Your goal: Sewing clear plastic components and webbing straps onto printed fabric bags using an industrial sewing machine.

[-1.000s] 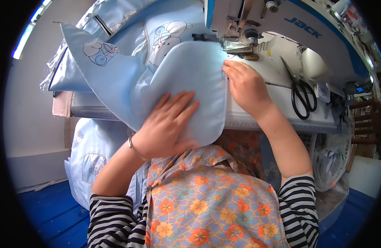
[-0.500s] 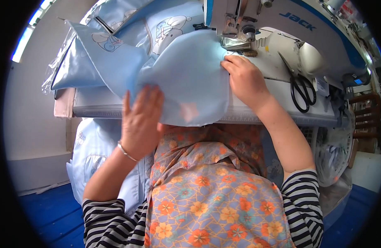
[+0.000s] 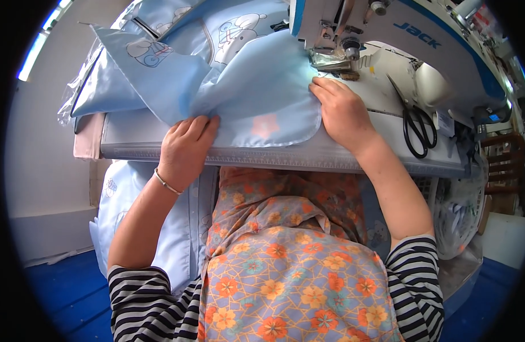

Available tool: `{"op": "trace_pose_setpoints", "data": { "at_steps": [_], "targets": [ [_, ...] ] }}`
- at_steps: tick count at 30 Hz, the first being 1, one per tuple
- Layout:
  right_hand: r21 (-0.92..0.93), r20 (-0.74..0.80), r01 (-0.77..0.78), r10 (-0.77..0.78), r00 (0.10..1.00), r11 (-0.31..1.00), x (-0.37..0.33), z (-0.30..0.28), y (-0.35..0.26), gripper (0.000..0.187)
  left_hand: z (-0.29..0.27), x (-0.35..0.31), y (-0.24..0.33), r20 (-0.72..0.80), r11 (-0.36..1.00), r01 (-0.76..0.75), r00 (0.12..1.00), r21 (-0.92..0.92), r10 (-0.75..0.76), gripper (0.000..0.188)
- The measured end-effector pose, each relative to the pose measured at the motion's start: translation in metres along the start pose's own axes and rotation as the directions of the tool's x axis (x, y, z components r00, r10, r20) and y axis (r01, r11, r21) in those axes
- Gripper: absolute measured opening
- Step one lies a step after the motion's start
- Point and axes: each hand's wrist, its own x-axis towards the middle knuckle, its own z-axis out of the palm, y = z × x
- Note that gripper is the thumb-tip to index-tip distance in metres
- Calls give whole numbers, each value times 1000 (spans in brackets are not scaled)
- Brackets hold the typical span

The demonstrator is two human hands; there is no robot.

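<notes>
A light-blue fabric piece [image 3: 262, 85] with rounded corners lies on the sewing machine bed, its right edge at the lit stitching area under the sewing machine [image 3: 382, 43]. A pale pink star shows near its front edge. My right hand [image 3: 345, 114] holds that right edge just in front of the presser foot, fingers pressed together and thumb hidden. At the cloth's left front, my left hand [image 3: 185, 148] has its fingers curled over the fabric, its thumb out of sight. Folds rise between the left hand and the machine head.
More light-blue cloth with cartoon animal prints [image 3: 148, 54] is heaped at the left and back. Black-handled scissors [image 3: 416, 122] lie right of my right hand. A ruler strip [image 3: 262, 157] runs along the table's front edge. Blue cloth [image 3: 123, 196] hangs below at left.
My left hand has stopped its blurred motion and come down with curled fingers on the cloth. The fabric's front edge has moved back from the table edge. My right hand stays at the right edge.
</notes>
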Motion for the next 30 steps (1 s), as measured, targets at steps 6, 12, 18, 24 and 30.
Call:
{"op": "trace_pose_setpoints", "data": {
  "at_steps": [6, 12, 18, 24, 30],
  "targets": [
    [17, -30, -23, 23, 999, 1000, 1, -3, -2, 29, 1, -3, -1, 3, 999, 33, 999, -33, -33, 41],
    [142, -278, -312, 340, 898, 939, -72, -85, 47, 19, 10, -9, 13, -2, 973, 176, 984, -149, -179, 51],
    [-128, -470, -749, 625, 623, 650, -145, -156, 109, 14, 21, -15, 20, 2, 976, 175, 984, -129, -176, 56],
    [-313, -342, -766, 686, 643, 562, -143, -162, 133, 15, 30, -22, 16, -3, 970, 209, 977, -120, -211, 55],
    [-316, -488, -698, 521, 700, 642, -152, -145, 143, 7, 32, -25, 16, -8, 966, 230, 973, -114, -232, 54]
  ]
}}
